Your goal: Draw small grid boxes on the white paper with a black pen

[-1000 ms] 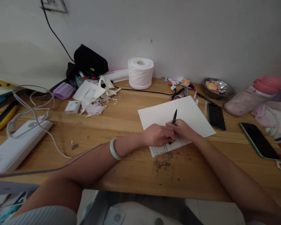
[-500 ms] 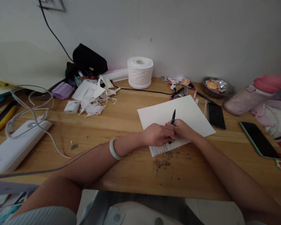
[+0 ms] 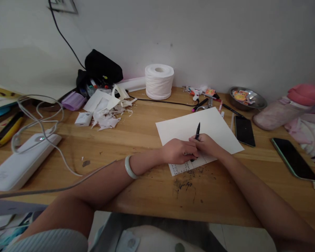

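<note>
A black marker [image 3: 197, 130] slants upward out of my right hand [image 3: 207, 144], which is closed around it over the paper. Its lower dark end shows just below my fingers, close to the sheet. My left hand [image 3: 177, 151] lies against the right one with its fingers curled; whether they grip anything is hidden. Beneath both hands is a white sheet of paper [image 3: 183, 127], turned at an angle. Small looped black drawings and thin lines run along its near edge. A pale bangle [image 3: 131, 167] circles my left forearm.
Black ink scribbles [image 3: 183, 185] mark the wood before the sheet. Rightward are two phones [image 3: 244, 131], a metal bowl [image 3: 248, 105] and a pink-lidded bottle [image 3: 280, 110]. A tissue roll [image 3: 159, 84], paper scraps [image 3: 105, 113] and a corded white power bank [image 3: 23, 161] stand behind and left.
The whole view has shifted slightly, so everything appears a little further right. Both hands and the marker keep nearly the same pose over the paper.
</note>
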`<state>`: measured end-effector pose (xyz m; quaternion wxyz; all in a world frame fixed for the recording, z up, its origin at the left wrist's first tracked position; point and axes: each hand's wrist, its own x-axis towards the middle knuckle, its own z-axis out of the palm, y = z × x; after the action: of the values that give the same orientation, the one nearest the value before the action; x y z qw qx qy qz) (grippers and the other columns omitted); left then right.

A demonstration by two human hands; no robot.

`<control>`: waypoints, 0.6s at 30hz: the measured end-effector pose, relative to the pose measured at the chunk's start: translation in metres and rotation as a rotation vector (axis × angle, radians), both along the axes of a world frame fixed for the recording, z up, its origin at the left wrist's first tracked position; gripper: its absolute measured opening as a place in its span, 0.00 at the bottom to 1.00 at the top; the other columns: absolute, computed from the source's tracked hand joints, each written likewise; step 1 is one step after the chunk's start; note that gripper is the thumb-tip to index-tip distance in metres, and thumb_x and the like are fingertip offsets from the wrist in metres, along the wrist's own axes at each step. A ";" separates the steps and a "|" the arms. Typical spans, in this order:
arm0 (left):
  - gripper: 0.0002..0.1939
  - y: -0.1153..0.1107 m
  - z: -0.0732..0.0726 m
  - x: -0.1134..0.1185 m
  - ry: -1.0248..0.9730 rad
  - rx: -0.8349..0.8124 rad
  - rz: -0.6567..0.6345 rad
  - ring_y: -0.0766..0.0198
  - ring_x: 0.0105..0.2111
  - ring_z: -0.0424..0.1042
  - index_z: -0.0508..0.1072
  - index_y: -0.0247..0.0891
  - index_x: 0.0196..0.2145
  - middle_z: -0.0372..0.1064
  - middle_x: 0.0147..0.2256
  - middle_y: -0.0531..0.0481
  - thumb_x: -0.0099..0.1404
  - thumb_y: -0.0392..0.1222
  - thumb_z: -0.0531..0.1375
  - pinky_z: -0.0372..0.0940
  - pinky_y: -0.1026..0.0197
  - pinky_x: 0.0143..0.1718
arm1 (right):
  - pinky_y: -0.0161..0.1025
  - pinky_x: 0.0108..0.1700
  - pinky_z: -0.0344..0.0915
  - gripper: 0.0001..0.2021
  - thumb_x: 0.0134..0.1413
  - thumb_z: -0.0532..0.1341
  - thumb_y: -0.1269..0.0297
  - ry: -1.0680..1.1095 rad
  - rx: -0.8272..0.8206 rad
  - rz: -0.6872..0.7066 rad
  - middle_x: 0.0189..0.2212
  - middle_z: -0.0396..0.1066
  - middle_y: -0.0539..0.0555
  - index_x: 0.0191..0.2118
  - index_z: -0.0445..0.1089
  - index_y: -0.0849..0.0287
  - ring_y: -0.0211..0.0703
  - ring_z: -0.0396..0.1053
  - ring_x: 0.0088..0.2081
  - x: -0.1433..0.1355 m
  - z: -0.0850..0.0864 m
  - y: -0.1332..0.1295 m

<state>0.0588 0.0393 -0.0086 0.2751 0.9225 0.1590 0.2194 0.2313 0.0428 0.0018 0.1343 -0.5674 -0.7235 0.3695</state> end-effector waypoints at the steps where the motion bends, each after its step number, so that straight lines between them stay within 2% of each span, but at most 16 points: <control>1: 0.07 0.000 0.000 0.000 0.001 0.002 0.002 0.71 0.38 0.68 0.71 0.39 0.34 0.70 0.39 0.54 0.60 0.35 0.54 0.60 0.71 0.34 | 0.33 0.26 0.51 0.17 0.50 0.48 0.54 -0.007 -0.001 0.004 0.17 0.55 0.47 0.19 0.57 0.60 0.34 0.53 0.22 0.000 0.000 0.000; 7: 0.06 0.001 -0.003 0.000 -0.022 0.014 0.001 0.70 0.38 0.68 0.71 0.39 0.34 0.70 0.39 0.54 0.60 0.35 0.55 0.60 0.71 0.34 | 0.33 0.26 0.52 0.17 0.50 0.48 0.54 0.009 -0.028 0.046 0.17 0.57 0.47 0.20 0.59 0.60 0.34 0.54 0.22 0.001 -0.002 -0.001; 18: 0.06 0.000 0.001 -0.001 -0.015 0.064 -0.007 0.71 0.37 0.68 0.70 0.39 0.34 0.70 0.37 0.55 0.59 0.35 0.55 0.59 0.71 0.33 | 0.34 0.26 0.52 0.16 0.49 0.49 0.54 0.014 -0.016 -0.025 0.16 0.57 0.47 0.20 0.59 0.60 0.35 0.55 0.22 -0.001 -0.003 0.001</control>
<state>0.0580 0.0389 -0.0071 0.2471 0.9297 0.1467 0.2303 0.2301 0.0435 -0.0015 0.1394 -0.5747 -0.7124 0.3779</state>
